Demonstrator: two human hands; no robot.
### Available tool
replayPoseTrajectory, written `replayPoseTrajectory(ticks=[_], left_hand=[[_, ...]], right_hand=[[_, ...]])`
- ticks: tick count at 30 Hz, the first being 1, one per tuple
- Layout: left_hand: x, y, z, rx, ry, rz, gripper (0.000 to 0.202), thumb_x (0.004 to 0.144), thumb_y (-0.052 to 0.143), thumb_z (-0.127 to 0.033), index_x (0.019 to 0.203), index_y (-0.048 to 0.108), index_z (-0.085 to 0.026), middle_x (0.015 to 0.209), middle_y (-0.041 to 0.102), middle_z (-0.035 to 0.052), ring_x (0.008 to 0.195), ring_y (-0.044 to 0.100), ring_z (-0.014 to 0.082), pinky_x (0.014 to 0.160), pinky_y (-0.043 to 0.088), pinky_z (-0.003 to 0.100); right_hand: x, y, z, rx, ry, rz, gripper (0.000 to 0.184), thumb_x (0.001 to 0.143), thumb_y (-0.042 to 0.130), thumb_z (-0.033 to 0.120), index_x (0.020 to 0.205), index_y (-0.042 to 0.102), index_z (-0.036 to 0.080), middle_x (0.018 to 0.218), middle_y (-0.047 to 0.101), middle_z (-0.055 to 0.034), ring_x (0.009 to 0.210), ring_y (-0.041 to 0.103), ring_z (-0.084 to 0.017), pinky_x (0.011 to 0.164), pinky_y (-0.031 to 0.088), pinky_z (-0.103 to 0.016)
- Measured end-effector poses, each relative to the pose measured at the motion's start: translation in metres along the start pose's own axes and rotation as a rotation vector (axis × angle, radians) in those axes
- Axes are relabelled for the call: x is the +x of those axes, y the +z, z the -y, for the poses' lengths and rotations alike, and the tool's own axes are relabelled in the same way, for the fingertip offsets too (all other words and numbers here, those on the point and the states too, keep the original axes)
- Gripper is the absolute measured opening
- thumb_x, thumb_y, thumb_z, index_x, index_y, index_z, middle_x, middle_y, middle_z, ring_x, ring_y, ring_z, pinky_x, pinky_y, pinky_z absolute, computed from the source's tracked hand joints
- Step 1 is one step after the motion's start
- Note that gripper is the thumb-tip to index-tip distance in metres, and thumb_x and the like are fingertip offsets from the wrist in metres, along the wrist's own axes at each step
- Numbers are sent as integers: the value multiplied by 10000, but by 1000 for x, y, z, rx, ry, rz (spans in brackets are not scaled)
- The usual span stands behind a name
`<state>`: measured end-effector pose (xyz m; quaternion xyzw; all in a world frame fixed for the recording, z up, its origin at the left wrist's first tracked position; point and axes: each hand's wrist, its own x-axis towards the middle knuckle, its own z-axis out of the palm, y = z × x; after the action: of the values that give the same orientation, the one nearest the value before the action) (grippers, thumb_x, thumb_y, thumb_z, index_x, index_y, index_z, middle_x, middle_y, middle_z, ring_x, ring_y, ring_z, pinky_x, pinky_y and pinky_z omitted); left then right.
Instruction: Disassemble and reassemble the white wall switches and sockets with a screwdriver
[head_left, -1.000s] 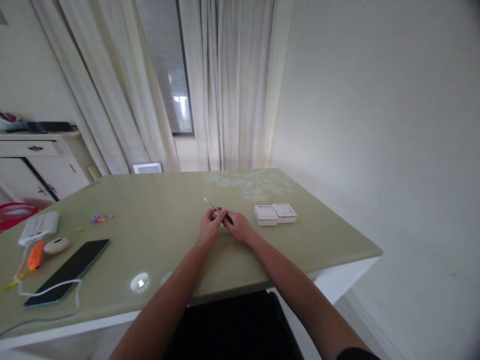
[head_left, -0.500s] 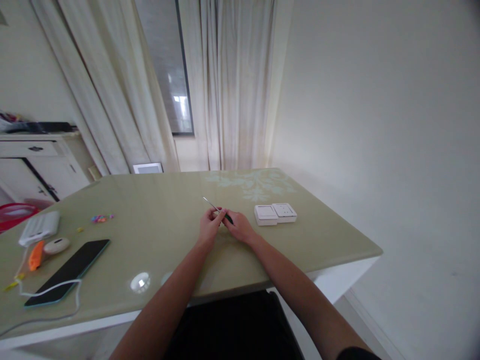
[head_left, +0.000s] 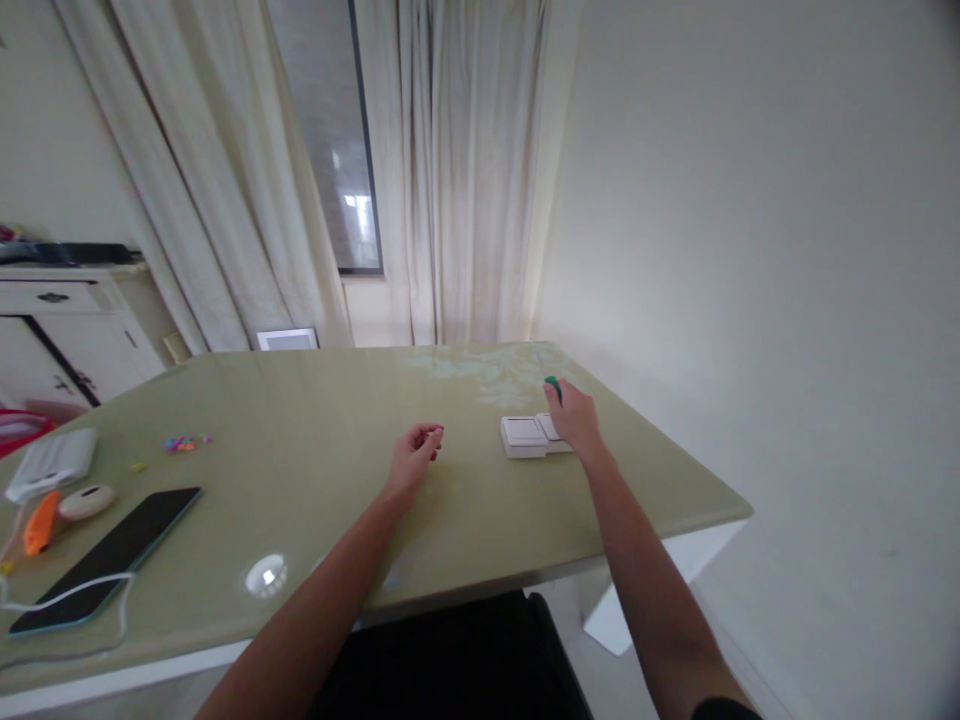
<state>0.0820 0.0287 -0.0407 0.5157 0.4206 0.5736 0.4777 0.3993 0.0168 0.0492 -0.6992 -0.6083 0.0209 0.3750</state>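
My right hand [head_left: 576, 415] is closed around the green handle of a screwdriver [head_left: 554, 385]. Its thin shaft points away toward the far edge and is faint in the picture. The hand hovers over or just beside two low white square pieces [head_left: 524, 438] that sit side by side, and it covers part of the right one. My left hand [head_left: 415, 458] is above the middle of the table, fingers curled in and thumb near them. Dark red shows at its fingertips; whether a small thing is pinched there cannot be made out.
On the left of the glossy table [head_left: 315, 410] lie a black phone [head_left: 112, 555] under a white cable, an orange object [head_left: 41, 522], a round white case [head_left: 87, 502], a white box-like device [head_left: 52, 465] and small colourful pieces [head_left: 182, 444]. A wall stands on the right.
My hands have come apart. The right one has carried the screwdriver rightward to the white pieces, while the left stays near the middle. The view has shifted slightly.
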Motion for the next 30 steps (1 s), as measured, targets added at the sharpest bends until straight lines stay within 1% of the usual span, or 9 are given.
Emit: replayPoseTrajectory(ticks=[4,8,10,14,18,22,27,29,30], left_hand=[[2,5,-2,64,-45,145,333,1058,717,-371,1323,683,-173,1302,715,105,1074,736,247,908,654,448],[3,29,2,128,-50,293,275,1051,731,-354,1253,713,-167,1240,740,92,1030,744,229,895,655,431],[4,47,6,155,-32,343,281,1041,745,-341,1260,715,-168,1269,737,96,1061,742,239,922,650,447],[12,84,16,191,16,369,358,1033,751,-334,1352,685,-186,1425,674,123,1219,699,291,1010,623,513],[25,104,22,232,67,382,397,1034,747,-344,1391,666,-191,1464,649,131,1268,675,312,1048,602,546],[32,98,21,315,96,417,381,1041,739,-354,1376,667,-187,1415,670,124,1194,703,288,997,626,510],[28,63,9,430,107,519,343,1040,737,-369,1321,681,-179,1314,701,107,1038,724,238,884,650,440],[22,46,0,471,112,568,408,956,832,-390,1281,704,-178,1277,707,103,972,725,224,840,650,411],[19,37,-5,490,118,587,498,859,915,-413,1257,724,-180,1262,706,107,948,728,227,824,649,399]], right_hand=[[11,-43,-55,24,180,15,366,1055,701,404,1348,672,186,1377,684,-114,1186,703,-270,1009,619,-500],[12,-61,-89,125,322,97,373,1056,700,403,1364,665,195,1387,678,-115,1170,707,-263,990,629,-484],[11,-58,-98,194,379,158,371,1056,700,405,1357,667,189,1366,687,-112,1149,713,-258,973,635,-475],[6,-37,-100,336,454,288,358,1060,696,412,1330,674,178,1308,708,-104,1091,728,-240,931,647,-449],[5,-20,-95,411,469,372,364,1059,696,418,1332,673,177,1310,706,-105,1094,726,-242,933,645,-451],[3,-16,-91,459,454,425,372,1058,696,422,1337,670,177,1318,702,-106,1106,723,-247,942,642,-459],[-10,-11,-83,541,413,513,358,1061,690,428,1312,679,174,1282,713,-100,1069,729,-234,918,646,-440],[-17,-9,-77,571,394,551,357,1061,691,431,1305,680,172,1270,716,-97,1058,730,-231,911,646,-436],[-21,-7,-74,585,385,569,356,1061,690,434,1300,682,170,1261,718,-96,1050,731,-229,907,646,-434]])
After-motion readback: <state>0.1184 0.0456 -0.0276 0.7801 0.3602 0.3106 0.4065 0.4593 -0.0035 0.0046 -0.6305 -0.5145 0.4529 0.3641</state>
